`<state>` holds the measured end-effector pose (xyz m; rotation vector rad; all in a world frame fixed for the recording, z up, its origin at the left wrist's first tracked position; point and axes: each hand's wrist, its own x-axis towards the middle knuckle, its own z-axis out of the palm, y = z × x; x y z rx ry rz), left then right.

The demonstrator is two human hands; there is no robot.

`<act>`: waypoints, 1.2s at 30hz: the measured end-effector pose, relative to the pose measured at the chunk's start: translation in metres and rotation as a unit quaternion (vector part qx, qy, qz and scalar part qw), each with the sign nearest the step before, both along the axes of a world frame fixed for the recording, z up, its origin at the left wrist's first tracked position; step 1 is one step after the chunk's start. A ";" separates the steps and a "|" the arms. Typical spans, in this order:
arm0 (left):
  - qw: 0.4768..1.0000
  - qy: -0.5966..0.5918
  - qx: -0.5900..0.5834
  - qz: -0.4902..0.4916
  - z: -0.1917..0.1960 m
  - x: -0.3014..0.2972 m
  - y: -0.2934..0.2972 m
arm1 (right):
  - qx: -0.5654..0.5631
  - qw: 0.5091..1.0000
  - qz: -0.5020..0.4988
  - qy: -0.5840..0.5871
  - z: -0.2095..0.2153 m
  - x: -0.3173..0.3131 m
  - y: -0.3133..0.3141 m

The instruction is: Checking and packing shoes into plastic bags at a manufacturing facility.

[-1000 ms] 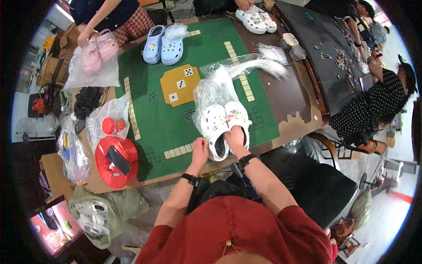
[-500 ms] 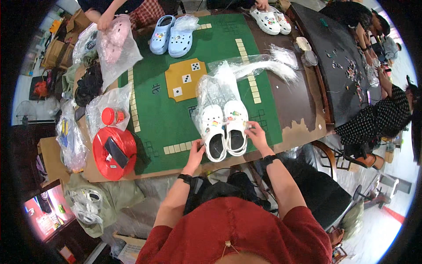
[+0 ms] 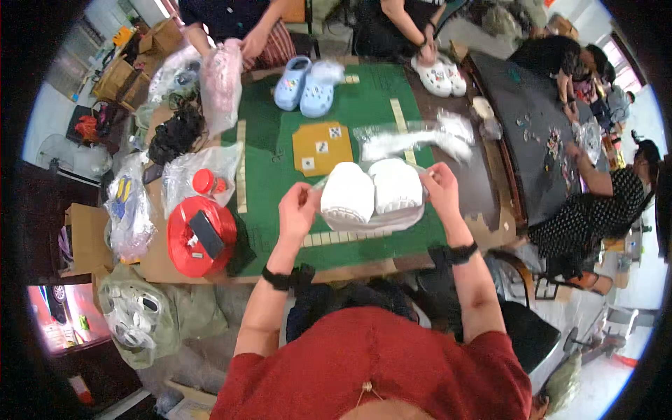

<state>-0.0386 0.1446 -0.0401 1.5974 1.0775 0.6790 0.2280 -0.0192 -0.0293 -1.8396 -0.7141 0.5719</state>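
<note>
A pair of white clogs is tipped up at the near middle of the table, rounded ends toward me and openings out of sight. Clear plastic bag film gathers around and below them. My left hand pinches the bag's edge beside the left clog. On the other side, my right hand grips the bag's right edge between thumb and fingers. Just beyond the clogs lies long white wrapping, partly in clear film.
Blue clogs stand on the green mat beyond a yellow square. A red spool carries a dark phone, beside a red-lidded jar. Co-workers handle a bagged pink pair and white charm-covered clogs.
The white clogs have gone from lying with openings toward me to being tipped up in the bag. Both hands have risen and moved from the shoes' sides to the bag's edges.
</note>
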 end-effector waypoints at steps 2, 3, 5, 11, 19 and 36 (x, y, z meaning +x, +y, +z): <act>0.999 -0.042 -0.008 -0.004 0.039 -0.014 -0.001 | 0.157 0.985 0.004 0.066 0.028 -0.019 0.007; 0.995 -0.086 -0.055 0.003 0.046 -0.024 0.002 | 0.180 0.969 -0.047 0.163 0.043 -0.029 0.011; 0.993 -0.106 -0.048 0.006 0.054 -0.040 0.006 | 0.087 0.996 -0.017 0.028 0.042 -0.025 0.016; 0.973 -0.215 -0.081 -0.020 0.095 -0.078 0.017 | 0.246 0.966 -0.022 0.072 0.083 -0.064 0.025; 0.982 -0.179 -0.043 -0.036 0.118 -0.115 0.025 | 0.190 0.978 0.032 0.078 0.097 -0.077 0.023; 0.982 0.080 0.171 0.004 0.017 -0.142 -0.053 | -0.040 0.956 0.287 0.047 -0.027 -0.044 -0.025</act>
